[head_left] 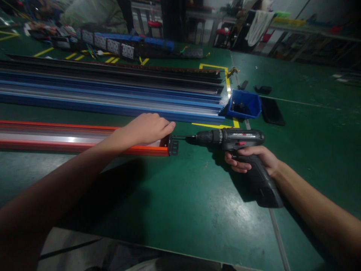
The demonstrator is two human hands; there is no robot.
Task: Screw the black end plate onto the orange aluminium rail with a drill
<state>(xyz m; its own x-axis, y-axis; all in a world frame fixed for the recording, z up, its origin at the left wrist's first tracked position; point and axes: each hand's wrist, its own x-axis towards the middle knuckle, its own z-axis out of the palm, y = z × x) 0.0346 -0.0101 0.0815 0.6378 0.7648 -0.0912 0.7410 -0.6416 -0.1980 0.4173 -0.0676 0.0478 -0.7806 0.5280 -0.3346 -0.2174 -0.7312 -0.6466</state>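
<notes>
My right hand (248, 160) is wrapped around the handle of a black cordless drill (239, 138) that points left. Its long bit reaches the black end cap (172, 146) on the end of an orange metal channel (146, 151). My left hand (152, 128) lies closed over that same end, its thumb side close to the bit's tip. The fingers' far side is hidden behind the channel. Whether a screw sits at the tip is too small to tell.
Behind the orange channel lie blue channels (113, 96) and black strips (113, 71). A blue bin (244, 107) with small black parts stands at their right end, beside a dark flat object (272, 111). Strips with sockets (113, 46) lie farther back on the green table (197, 203).
</notes>
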